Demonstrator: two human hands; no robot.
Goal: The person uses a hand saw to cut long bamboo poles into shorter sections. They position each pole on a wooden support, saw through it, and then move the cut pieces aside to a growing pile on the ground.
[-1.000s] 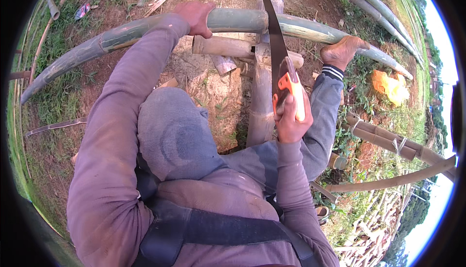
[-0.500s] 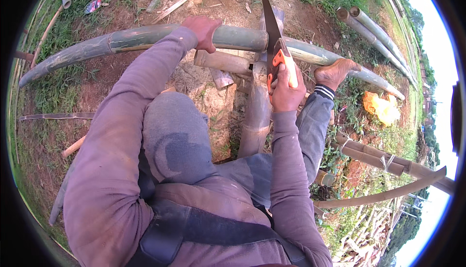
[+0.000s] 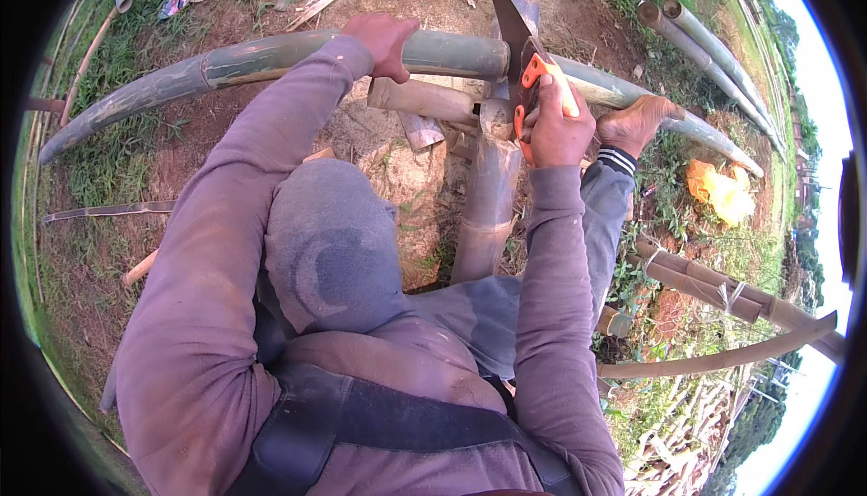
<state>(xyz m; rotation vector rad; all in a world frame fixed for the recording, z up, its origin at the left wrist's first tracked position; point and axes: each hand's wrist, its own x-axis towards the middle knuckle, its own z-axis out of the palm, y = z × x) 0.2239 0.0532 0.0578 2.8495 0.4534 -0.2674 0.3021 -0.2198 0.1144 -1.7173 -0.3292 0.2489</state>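
A long green bamboo pole (image 3: 262, 55) lies crosswise in front of me. My left hand (image 3: 384, 43) grips it left of the middle, fingers wrapped over its top. My right hand (image 3: 555, 124) is closed around the orange handle of a handsaw (image 3: 511, 16). The dark blade stands across the pole, and its tip points up and away. Whether the teeth have cut in is hidden by the blade. My bare foot (image 3: 637, 124) presses on the pole right of the saw. Beneath, the pole crosses an upright bamboo post (image 3: 488, 203) and a short bamboo piece (image 3: 420, 99).
Two bamboo poles (image 3: 713, 63) lie at the far right. A yellow plastic bag (image 3: 720, 191) sits on the grass. Tied bamboo poles (image 3: 704, 287) and a curved bamboo strip (image 3: 722, 359) are at the right, above a pile of split bamboo (image 3: 691, 433).
My right hand has drawn nearer the pole, moving the saw forward and slightly right. My left hand still grips the pole. The whole view has shifted a little.
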